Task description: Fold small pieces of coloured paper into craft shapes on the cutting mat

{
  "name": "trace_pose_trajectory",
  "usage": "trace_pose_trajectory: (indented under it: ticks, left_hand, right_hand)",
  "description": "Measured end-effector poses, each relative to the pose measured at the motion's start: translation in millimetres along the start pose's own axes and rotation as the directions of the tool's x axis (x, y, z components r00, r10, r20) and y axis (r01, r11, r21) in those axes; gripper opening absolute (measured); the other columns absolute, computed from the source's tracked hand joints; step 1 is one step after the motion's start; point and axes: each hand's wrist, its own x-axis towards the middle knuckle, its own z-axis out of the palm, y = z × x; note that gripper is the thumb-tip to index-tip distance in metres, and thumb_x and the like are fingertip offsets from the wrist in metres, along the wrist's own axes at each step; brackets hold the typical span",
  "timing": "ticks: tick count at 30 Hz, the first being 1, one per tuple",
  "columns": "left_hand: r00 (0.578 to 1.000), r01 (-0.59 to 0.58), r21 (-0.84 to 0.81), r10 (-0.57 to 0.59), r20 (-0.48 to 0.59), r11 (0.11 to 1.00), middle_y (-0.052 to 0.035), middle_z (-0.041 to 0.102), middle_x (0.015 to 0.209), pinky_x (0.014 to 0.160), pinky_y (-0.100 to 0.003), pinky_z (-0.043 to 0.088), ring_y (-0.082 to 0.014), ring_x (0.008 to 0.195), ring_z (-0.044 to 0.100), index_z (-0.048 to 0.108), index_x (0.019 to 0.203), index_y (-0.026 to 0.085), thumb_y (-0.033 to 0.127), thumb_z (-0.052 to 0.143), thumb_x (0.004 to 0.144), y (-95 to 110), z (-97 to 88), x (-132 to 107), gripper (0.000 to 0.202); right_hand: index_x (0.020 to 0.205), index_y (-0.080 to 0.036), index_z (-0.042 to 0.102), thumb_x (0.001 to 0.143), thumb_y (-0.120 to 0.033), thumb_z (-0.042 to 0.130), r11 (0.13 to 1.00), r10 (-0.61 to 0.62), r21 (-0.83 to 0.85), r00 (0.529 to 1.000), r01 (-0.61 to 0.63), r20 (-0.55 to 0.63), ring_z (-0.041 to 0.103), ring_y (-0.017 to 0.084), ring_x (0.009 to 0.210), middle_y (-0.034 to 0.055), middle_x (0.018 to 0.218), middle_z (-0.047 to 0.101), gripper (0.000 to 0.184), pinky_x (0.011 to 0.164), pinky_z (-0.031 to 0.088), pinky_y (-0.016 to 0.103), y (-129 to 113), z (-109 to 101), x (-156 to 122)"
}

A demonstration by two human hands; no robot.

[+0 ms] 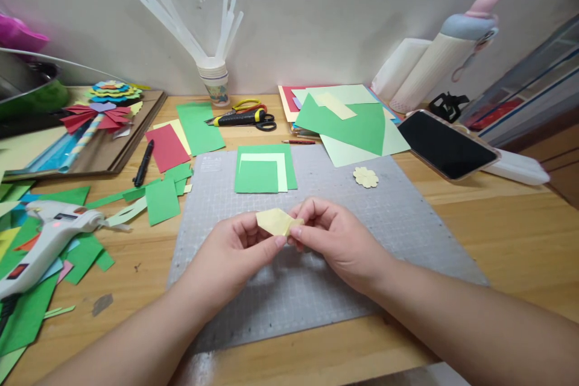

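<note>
A small piece of folded pale yellow paper (273,221) is held up between my two hands over the grey cutting mat (362,265). My left hand (239,247) pinches its lower left side, with the thumb along the bottom edge. At its right end, the thumb and fingers of my right hand (330,229) close on the paper. Farther back on the mat lies a stack of green and pale green paper squares (259,176). A pale yellow scalloped paper flower (365,177) lies flat to the right of them.
A hot glue gun (54,229) rests on green paper scraps (81,256) at left. Behind the mat are a utility knife (237,119), scissors (266,122) and cups with straws (213,81). Paper sheets (348,123), a phone (447,143) and a bottle (441,57) occupy the back right.
</note>
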Motion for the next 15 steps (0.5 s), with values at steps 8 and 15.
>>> trace_pose_trajectory:
  ticks: [8, 15]
  left_hand:
    - [0.997, -0.025, 0.049, 0.028, -0.073, 0.998, 0.0049, 0.054, 0.054, 0.049, -0.020, 0.030, -0.0078, 0.050, 0.041, 0.058, 0.060, 0.016, 0.027, 0.069, 0.070, 2.2, -0.3, 0.1, 0.018]
    - [1.000, -0.022, 0.024, 0.023, -0.018, 0.999, 0.0040, 0.054, 0.058, 0.051, -0.022, 0.032, -0.0089, 0.052, 0.042, 0.058, 0.067, 0.016, 0.031, 0.063, 0.077, -2.0, -2.9, 0.5, 0.018]
  right_hand:
    - [0.073, -0.018, 0.052, 0.069, -0.031, 0.075, 0.999, 0.047, 0.006, 0.999, -0.047, 0.018, 0.056, 0.011, 0.064, -0.0024, 0.068, 0.060, 0.027, 0.061, 0.043, 0.024, -0.1, 1.0, -1.5]
    - [0.070, -0.018, 0.052, 0.074, -0.026, 0.070, 0.998, -0.017, -0.059, 1.000, 0.018, 0.018, 0.056, 0.009, 0.064, -0.0021, 0.073, 0.058, 0.020, 0.060, 0.043, 0.022, -1.3, 0.3, -1.7]
